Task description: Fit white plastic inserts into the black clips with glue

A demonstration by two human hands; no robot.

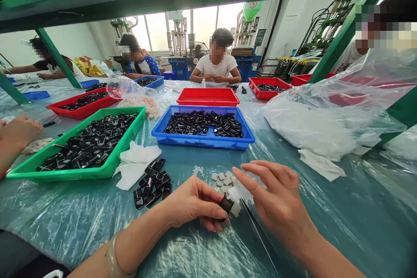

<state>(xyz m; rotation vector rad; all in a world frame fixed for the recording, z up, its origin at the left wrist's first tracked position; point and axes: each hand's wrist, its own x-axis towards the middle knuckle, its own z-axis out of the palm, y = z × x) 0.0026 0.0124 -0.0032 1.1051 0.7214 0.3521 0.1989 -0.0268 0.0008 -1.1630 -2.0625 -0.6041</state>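
My left hand [198,204] pinches a small dark plastic piece [226,207] between thumb and fingers. To its right, my right hand [276,195] hovers with its fingers stretched out and apart; the thumb is mostly hidden. A whitish translucent thing [249,186] shows behind these fingers, too blurred to name. Below the right hand lies a pair of dark tweezers [260,232], pointing toward the held piece. Small pale square pads [223,179] are scattered just beyond both hands, beside a little heap of tiny white bits [198,170]. Loose glossy black pieces [153,184] lie left of my left hand.
A green tray [128,137] and a blue tray [202,140] hold many black parts. Behind stands a red tray [208,97]. White cloth [137,158] and a large clear plastic bag [325,117] lie nearby. A co-worker's hand [21,132] is at left; others sit opposite.
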